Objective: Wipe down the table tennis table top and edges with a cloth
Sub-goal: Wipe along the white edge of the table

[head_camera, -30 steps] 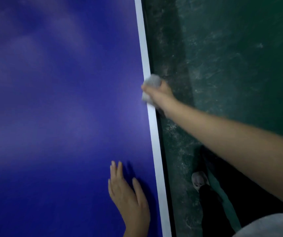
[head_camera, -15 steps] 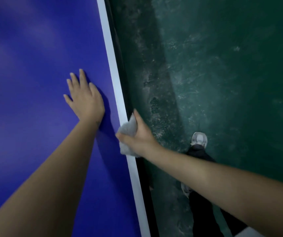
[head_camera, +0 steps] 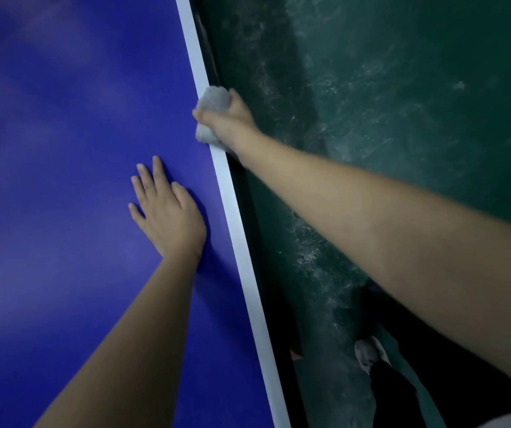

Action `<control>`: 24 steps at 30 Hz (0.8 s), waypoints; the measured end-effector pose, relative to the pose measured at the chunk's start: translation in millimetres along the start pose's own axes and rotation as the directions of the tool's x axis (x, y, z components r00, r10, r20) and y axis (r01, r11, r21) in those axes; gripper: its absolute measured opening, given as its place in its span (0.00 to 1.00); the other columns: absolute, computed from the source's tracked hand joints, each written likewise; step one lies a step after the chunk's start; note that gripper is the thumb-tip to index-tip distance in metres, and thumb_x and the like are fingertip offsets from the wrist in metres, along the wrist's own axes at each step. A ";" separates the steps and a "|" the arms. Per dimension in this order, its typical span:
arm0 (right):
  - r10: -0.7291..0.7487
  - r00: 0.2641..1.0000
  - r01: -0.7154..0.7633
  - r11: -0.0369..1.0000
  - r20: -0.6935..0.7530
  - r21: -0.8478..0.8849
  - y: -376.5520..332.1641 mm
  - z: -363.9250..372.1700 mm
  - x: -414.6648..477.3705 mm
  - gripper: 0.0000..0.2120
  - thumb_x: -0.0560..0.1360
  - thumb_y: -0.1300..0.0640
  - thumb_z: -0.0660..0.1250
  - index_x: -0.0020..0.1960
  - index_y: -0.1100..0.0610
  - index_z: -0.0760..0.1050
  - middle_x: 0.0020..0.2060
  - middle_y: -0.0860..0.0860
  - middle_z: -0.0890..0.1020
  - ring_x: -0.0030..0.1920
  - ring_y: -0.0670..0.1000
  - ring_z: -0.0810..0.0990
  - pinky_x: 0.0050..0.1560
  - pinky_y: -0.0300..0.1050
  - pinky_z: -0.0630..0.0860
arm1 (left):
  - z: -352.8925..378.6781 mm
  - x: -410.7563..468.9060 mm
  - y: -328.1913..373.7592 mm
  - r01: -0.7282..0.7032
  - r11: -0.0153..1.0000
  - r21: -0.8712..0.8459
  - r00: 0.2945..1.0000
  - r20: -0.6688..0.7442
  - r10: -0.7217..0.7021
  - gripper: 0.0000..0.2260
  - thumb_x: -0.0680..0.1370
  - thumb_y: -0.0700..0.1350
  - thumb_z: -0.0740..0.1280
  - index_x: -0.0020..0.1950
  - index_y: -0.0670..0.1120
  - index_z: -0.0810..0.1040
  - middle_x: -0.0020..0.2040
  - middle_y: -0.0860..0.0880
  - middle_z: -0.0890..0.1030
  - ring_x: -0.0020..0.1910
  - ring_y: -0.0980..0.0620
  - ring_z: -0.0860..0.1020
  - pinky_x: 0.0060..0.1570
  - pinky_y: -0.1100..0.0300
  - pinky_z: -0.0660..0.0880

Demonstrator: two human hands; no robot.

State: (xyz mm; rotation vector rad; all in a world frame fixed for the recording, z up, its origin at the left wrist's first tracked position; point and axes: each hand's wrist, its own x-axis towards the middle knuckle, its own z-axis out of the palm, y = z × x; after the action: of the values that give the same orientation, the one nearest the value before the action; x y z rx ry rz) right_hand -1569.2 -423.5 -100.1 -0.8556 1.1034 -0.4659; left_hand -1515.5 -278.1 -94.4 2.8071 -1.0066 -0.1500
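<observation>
The blue table tennis table top point(head_camera: 62, 149) fills the left half of the view, with its white side line point(head_camera: 238, 242) running along the right edge. My right hand point(head_camera: 232, 118) grips a bunched grey cloth point(head_camera: 212, 101) and presses it over that edge, thumb on top, fingers hidden below the rim. My left hand point(head_camera: 167, 211) lies flat on the blue surface, fingers straight, a little nearer to me than the cloth.
A dark green, scuffed floor point(head_camera: 402, 118) lies to the right of the table. My foot in a pale shoe point(head_camera: 368, 353) and a dark trouser leg stand close to the table's side at the lower right.
My right hand has slid the cloth farther away from me along the table edge. My left hand stays flat on the blue top.
</observation>
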 end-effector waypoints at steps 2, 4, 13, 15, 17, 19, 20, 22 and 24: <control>0.029 0.999 -0.029 1.000 -0.018 -0.003 14.9 0.4 -18.6 0.40 0.73 0.54 0.71 0.77 0.56 0.51 0.73 0.55 0.65 0.70 0.55 0.67 0.69 0.52 0.65 | -0.6 -0.2 -0.2 -0.005 1.000 0.000 1.000 -0.002 0.005 0.22 0.82 0.44 0.48 0.77 0.52 0.52 0.78 0.52 0.51 0.76 0.54 0.47 0.73 0.49 0.44; 0.073 0.997 -0.073 0.997 0.015 0.023 43.2 -4.9 -51.8 0.43 0.72 0.54 0.72 0.77 0.51 0.49 0.72 0.52 0.66 0.70 0.53 0.68 0.70 0.51 0.65 | -1.0 -0.2 -0.5 -0.007 1.000 -0.005 1.000 -0.002 0.007 0.22 0.82 0.44 0.48 0.77 0.52 0.53 0.78 0.52 0.51 0.76 0.54 0.47 0.73 0.49 0.44; 0.038 0.992 -0.025 0.994 0.124 -0.106 91.8 -16.7 -103.0 0.45 0.72 0.53 0.71 0.77 0.46 0.45 0.76 0.43 0.55 0.74 0.49 0.57 0.73 0.54 0.59 | -3.2 -1.5 1.7 -0.009 1.000 0.013 1.000 0.006 0.009 0.22 0.82 0.44 0.49 0.77 0.52 0.53 0.78 0.52 0.52 0.76 0.54 0.47 0.73 0.49 0.45; 0.021 0.992 -0.010 0.996 0.122 -0.084 74.7 -14.5 -79.6 0.45 0.72 0.55 0.72 0.78 0.49 0.46 0.76 0.46 0.57 0.74 0.49 0.59 0.73 0.53 0.60 | -2.9 -0.7 0.6 -0.001 1.000 0.008 1.000 0.013 0.001 0.23 0.82 0.44 0.49 0.77 0.52 0.53 0.78 0.52 0.51 0.76 0.54 0.47 0.73 0.49 0.45; 0.010 0.995 -0.004 0.998 0.097 -0.059 50.0 -11.0 -47.9 0.43 0.72 0.56 0.72 0.78 0.52 0.48 0.75 0.50 0.61 0.73 0.51 0.63 0.72 0.52 0.61 | -2.3 -1.0 -0.9 0.003 1.000 0.010 1.000 0.021 -0.003 0.23 0.82 0.44 0.49 0.77 0.52 0.52 0.77 0.52 0.51 0.76 0.54 0.47 0.73 0.49 0.44; -0.007 0.997 0.009 1.000 0.078 -0.022 22.2 -7.0 -12.1 0.42 0.73 0.58 0.71 0.77 0.54 0.49 0.73 0.53 0.65 0.70 0.52 0.67 0.70 0.51 0.65 | -1.2 -0.7 -1.6 0.001 1.000 0.022 1.000 0.027 -0.002 0.23 0.82 0.44 0.49 0.77 0.52 0.52 0.78 0.52 0.51 0.76 0.53 0.47 0.73 0.49 0.44; -0.012 0.997 0.013 1.000 0.071 -0.005 8.7 -5.0 4.7 0.41 0.73 0.59 0.71 0.77 0.55 0.49 0.72 0.54 0.66 0.69 0.53 0.69 0.69 0.51 0.67 | -0.9 -0.5 -1.9 0.000 1.000 0.028 1.000 0.029 -0.001 0.23 0.82 0.44 0.49 0.77 0.52 0.52 0.78 0.52 0.51 0.76 0.53 0.47 0.73 0.49 0.44; -0.018 0.998 0.017 1.000 0.058 0.008 -16.8 -2.0 36.5 0.41 0.74 0.59 0.71 0.77 0.57 0.49 0.71 0.55 0.67 0.67 0.53 0.70 0.67 0.50 0.69 | -0.9 -0.3 -1.5 0.000 1.000 0.030 1.000 0.031 -0.001 0.24 0.80 0.47 0.46 0.77 0.53 0.52 0.77 0.52 0.51 0.76 0.54 0.47 0.73 0.50 0.43; -0.016 0.999 0.016 1.000 0.047 0.004 -40.2 0.6 64.9 0.37 0.74 0.58 0.70 0.76 0.59 0.54 0.65 0.54 0.71 0.65 0.55 0.73 0.64 0.50 0.72 | -1.8 -0.3 -0.9 -0.001 1.000 0.029 0.999 0.036 0.000 0.25 0.78 0.49 0.44 0.77 0.53 0.52 0.77 0.53 0.50 0.76 0.55 0.46 0.72 0.52 0.42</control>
State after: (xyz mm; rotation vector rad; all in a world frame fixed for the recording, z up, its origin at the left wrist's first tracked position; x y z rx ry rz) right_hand -1539.4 -493.6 -105.8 -0.8686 1.0526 -0.4591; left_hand -1514.9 -277.0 -92.7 2.8395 -1.0257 -0.1880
